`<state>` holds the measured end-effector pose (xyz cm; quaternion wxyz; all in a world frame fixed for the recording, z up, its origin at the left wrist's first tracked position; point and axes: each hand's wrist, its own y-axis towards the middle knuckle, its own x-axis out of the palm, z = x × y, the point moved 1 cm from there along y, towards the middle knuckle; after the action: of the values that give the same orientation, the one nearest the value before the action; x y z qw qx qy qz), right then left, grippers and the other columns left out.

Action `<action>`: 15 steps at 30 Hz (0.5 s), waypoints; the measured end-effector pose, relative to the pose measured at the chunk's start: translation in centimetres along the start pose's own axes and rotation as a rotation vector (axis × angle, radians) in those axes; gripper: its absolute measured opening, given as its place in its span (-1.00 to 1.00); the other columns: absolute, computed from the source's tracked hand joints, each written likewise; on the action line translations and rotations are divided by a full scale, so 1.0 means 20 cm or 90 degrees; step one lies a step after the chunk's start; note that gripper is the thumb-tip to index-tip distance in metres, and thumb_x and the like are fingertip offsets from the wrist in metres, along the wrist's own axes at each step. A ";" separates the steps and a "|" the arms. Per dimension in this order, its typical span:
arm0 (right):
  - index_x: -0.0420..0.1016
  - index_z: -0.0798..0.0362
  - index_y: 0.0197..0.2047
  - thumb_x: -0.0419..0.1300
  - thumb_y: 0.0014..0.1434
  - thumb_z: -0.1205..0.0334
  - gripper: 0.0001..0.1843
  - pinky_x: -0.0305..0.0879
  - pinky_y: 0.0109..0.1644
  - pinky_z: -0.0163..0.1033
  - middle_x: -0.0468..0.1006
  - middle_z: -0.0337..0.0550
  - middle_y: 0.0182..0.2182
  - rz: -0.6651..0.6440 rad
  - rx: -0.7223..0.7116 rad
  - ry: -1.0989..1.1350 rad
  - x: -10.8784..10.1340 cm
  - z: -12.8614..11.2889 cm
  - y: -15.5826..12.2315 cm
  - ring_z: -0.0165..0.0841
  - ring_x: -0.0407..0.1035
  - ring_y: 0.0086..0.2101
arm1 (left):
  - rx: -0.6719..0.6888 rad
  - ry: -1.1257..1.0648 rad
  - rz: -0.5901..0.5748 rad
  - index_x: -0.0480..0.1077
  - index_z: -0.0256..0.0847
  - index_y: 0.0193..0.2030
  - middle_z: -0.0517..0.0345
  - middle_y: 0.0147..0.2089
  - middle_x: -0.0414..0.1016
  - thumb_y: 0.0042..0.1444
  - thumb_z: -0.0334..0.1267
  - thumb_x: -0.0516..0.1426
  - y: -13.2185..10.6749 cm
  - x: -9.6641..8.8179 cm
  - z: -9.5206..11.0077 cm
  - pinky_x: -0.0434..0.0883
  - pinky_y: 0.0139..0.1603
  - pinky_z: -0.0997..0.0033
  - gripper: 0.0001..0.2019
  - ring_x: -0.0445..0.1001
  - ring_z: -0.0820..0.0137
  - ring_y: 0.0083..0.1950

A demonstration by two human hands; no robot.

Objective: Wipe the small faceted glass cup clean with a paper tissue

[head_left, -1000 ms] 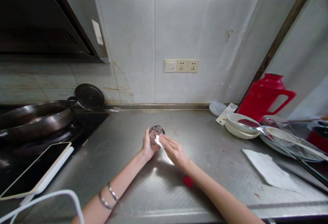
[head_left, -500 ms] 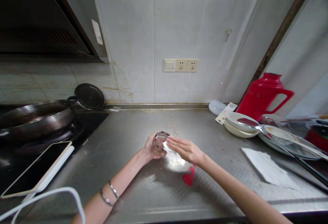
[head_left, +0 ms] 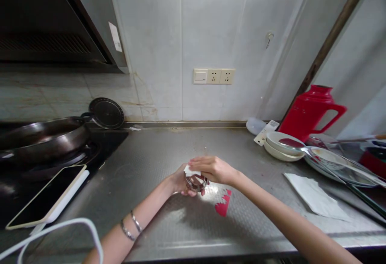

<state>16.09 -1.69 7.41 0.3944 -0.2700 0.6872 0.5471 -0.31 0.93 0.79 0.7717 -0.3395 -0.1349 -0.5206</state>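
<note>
Over the middle of the steel counter [head_left: 169,219], my left hand [head_left: 178,178] grips a small round see-through vessel [head_left: 196,183] that looks like a glass cup, fingers wrapped under and around it. Pressed to its upper rim is a white paper tissue [head_left: 191,171], pinched beneath the fingers of my right hand [head_left: 216,169]. The vessel's mouth is tilted toward me, and both hands partly hide it. A ragged red patch [head_left: 222,205] lies on the counter just right of the hands.
At left, a large pan [head_left: 45,137] sits on the stove with a phone [head_left: 48,197] and white cable [head_left: 69,221] nearer me. To the right are a folded paper towel [head_left: 315,195], stacked bowls [head_left: 282,153] and a red thermos jug [head_left: 307,115].
The vessel has turned and moved slightly right and lower in my left hand. My right hand with the tissue has shifted from its right side to the top of the rim.
</note>
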 end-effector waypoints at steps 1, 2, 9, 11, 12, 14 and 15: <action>0.44 0.14 0.03 0.01 0.27 0.39 -0.69 0.37 0.11 -0.17 0.55 -0.01 -0.05 0.004 0.008 0.015 0.01 0.00 0.00 -0.32 0.35 0.07 | -0.001 -0.001 0.005 0.44 -0.37 -0.24 -0.21 -0.43 0.52 0.06 0.24 -0.12 0.00 0.01 0.00 -0.08 -0.86 0.53 -0.35 0.27 0.40 -0.74; 0.45 0.14 0.03 0.01 0.27 0.39 -0.69 0.37 0.11 -0.17 0.55 0.00 -0.05 0.010 0.013 0.026 0.01 0.00 -0.01 -0.32 0.36 0.06 | -0.001 -0.001 0.011 0.44 -0.36 -0.27 -0.20 -0.45 0.52 0.07 0.24 -0.14 0.00 0.01 0.01 -0.08 -0.86 0.52 -0.35 0.26 0.40 -0.75; 0.48 0.09 -0.02 0.03 0.24 0.40 -0.70 0.38 0.10 -0.16 0.56 -0.02 -0.06 0.048 0.029 0.027 0.00 0.01 -0.02 -0.33 0.39 0.03 | 0.081 -0.055 0.052 0.41 -0.34 -0.29 -0.15 -0.46 0.51 0.02 0.31 -0.12 0.04 0.02 0.00 -0.13 -0.86 0.52 -0.33 0.31 0.38 -0.76; 0.48 0.09 -0.02 0.02 0.22 0.41 -0.69 0.37 0.11 -0.15 0.54 0.00 -0.03 0.057 0.035 0.005 -0.01 0.02 -0.02 -0.32 0.38 0.04 | 0.123 -0.091 0.052 0.40 -0.34 -0.30 -0.16 -0.45 0.51 0.02 0.30 -0.12 0.05 0.01 -0.01 -0.12 -0.85 0.53 -0.34 0.32 0.36 -0.75; 0.48 0.10 -0.03 0.02 0.22 0.42 -0.68 0.37 0.11 -0.15 0.53 0.00 -0.03 0.063 0.037 -0.008 -0.02 0.02 -0.02 -0.32 0.38 0.04 | 0.144 -0.111 0.057 0.39 -0.34 -0.31 -0.17 -0.44 0.51 0.03 0.28 -0.12 0.06 0.00 -0.01 -0.11 -0.84 0.54 -0.36 0.33 0.36 -0.74; 0.47 0.13 -0.03 0.00 0.21 0.43 -0.67 0.37 0.11 -0.13 0.53 0.04 -0.02 0.076 0.036 -0.039 -0.02 0.03 -0.03 -0.30 0.38 0.04 | 0.193 -0.152 0.081 0.39 -0.35 -0.35 -0.19 -0.44 0.51 0.04 0.23 -0.12 0.07 -0.01 -0.02 -0.08 -0.83 0.54 -0.41 0.31 0.37 -0.74; 0.46 0.14 -0.02 -0.01 0.20 0.44 -0.66 0.37 0.11 -0.13 0.52 0.06 -0.01 0.080 0.036 -0.057 -0.02 0.03 -0.03 -0.29 0.38 0.04 | 0.222 -0.170 0.100 0.38 -0.35 -0.37 -0.20 -0.44 0.50 0.05 0.20 -0.11 0.07 -0.01 -0.01 -0.06 -0.83 0.53 -0.43 0.30 0.38 -0.74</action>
<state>16.94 -1.33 7.30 0.3969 -0.1903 0.6996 0.5629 0.88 1.20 -0.09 0.8322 -0.2763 -0.2971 -0.3779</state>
